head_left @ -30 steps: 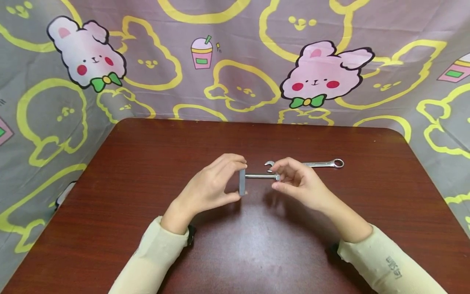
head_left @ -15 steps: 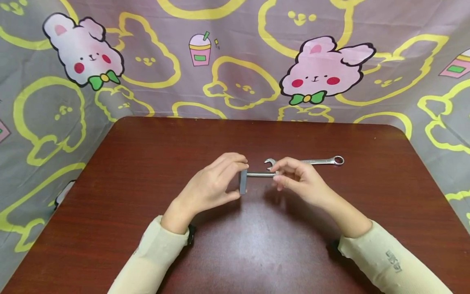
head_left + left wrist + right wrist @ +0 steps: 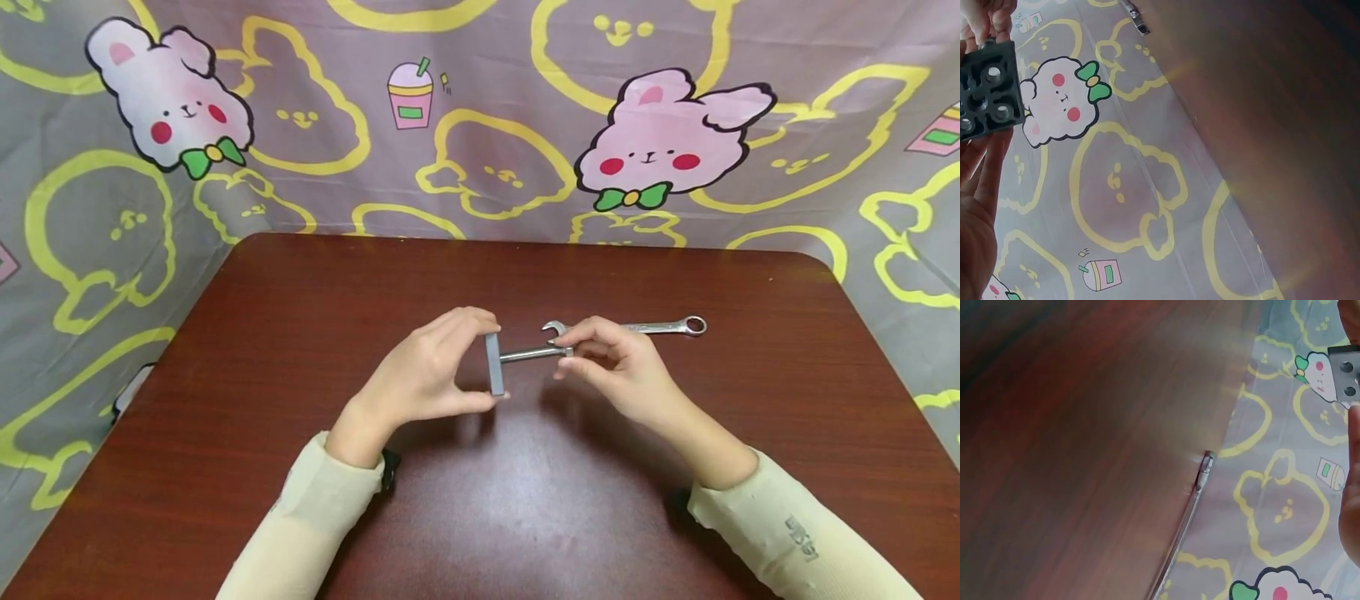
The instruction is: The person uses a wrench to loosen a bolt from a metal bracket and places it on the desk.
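My left hand (image 3: 420, 367) holds a grey square plate (image 3: 494, 367) upright by opposite edges, fingers on top and thumb below. In the left wrist view the plate (image 3: 1015, 94) shows a ribbed face with several round holes; its flatter side shows in the right wrist view. A silver bolt (image 3: 528, 355) runs rightward from the plate, rising slightly. My right hand (image 3: 626, 362) pinches the bolt's head end between thumb and fingers, partly hiding it. How deep the bolt's tip sits in the plate cannot be made out.
Behind the right hand a combination wrench (image 3: 663, 327) lies on the dark red-brown table (image 3: 300, 333), its middle partly covered by the fingers. A patterned cloth (image 3: 480, 50) with cartoon rabbits hangs along the table's back and sides.
My right thumb and fingers have closed round the bolt's head, having been more spread. The plate has tilted a little, and the bolt now slants up to the right.
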Demonstrator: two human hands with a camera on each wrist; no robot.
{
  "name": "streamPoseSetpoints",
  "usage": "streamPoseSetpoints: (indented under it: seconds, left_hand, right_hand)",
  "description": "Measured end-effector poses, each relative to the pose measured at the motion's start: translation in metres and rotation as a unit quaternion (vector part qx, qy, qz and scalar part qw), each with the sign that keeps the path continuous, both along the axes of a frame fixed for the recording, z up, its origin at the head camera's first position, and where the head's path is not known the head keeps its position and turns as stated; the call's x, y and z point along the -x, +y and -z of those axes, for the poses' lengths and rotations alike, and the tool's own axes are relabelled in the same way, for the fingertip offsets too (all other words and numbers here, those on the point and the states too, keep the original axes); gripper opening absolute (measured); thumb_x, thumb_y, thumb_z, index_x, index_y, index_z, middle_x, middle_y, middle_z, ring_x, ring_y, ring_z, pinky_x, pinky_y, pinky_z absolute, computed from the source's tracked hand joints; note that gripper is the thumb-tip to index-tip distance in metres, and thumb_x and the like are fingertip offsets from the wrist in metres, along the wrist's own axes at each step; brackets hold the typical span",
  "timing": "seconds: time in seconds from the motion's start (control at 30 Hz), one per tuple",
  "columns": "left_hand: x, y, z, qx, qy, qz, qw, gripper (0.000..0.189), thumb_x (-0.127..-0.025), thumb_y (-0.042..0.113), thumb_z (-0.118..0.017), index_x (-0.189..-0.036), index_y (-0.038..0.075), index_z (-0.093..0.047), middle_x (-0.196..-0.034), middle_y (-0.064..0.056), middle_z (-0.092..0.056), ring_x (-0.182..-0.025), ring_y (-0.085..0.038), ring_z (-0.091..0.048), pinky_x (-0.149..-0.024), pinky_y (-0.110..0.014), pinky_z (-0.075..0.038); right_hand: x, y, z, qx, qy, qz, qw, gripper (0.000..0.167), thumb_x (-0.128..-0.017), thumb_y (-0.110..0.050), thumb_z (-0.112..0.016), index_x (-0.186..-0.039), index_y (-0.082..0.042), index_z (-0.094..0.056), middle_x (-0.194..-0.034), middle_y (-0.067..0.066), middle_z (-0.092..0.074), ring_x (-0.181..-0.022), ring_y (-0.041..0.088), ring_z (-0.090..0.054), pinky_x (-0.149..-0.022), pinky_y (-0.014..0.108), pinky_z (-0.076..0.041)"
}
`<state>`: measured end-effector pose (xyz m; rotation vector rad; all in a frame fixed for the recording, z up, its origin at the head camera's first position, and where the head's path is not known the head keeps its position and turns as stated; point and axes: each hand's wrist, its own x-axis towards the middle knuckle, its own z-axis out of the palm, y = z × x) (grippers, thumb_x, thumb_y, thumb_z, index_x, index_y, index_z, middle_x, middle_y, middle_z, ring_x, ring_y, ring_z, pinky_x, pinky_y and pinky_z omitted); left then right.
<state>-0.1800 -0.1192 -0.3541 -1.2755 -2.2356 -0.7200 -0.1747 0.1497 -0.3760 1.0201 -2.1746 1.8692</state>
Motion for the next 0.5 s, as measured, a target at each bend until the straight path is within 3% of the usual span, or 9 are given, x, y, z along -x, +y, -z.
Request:
streamPoseSetpoints:
  seconds: [0.13, 0.33, 0.5]
  left_hand:
    - [-0.0011, -0.0006, -0.0019, -0.011, -0.040, 0.001, 0.9991, 0.068, -0.067, 0.033, -0.089, -0.117, 0.001, -0.057, -0.112, -0.007, -0.066, -0.099, -0.017, -0.066, -0.089, -0.029, -0.057]
    - [-0.0030, -0.0044, -0.0029, -0.027, -0.127, -0.007, 0.9915, 0.069, -0.064, 0.034, -0.091, -0.117, 0.005, -0.059, -0.110, -0.001, -0.067, -0.091, -0.016, -0.070, -0.084, -0.026, -0.058]
    - [-0.0029, -0.0061, -0.0039, -0.030, -0.150, -0.011, 0.9882, 0.069, -0.063, 0.034, -0.091, -0.118, 0.007, -0.059, -0.109, 0.000, -0.068, -0.092, -0.016, -0.070, -0.084, -0.027, -0.058]
  right_hand:
    - [-0.0004, 0.0006, 0.0008, 0.015, 0.043, -0.014, 0.9989, 0.027, -0.076, 0.024, -0.067, -0.099, 0.010, -0.066, -0.095, 0.009, -0.070, -0.080, 0.009, -0.073, -0.073, 0.022, -0.060]
    - [-0.0027, -0.0010, 0.0000, -0.025, 0.114, 0.011, 0.9932, 0.032, -0.067, 0.027, -0.071, -0.091, 0.006, -0.068, -0.091, 0.016, -0.071, -0.098, 0.006, -0.068, -0.080, 0.020, -0.059]
    - [-0.0047, -0.0013, -0.0026, -0.045, 0.118, 0.015, 0.9919, 0.033, -0.069, 0.024, -0.073, -0.092, 0.002, -0.068, -0.092, 0.012, -0.070, -0.098, 0.004, -0.066, -0.080, 0.018, -0.058]
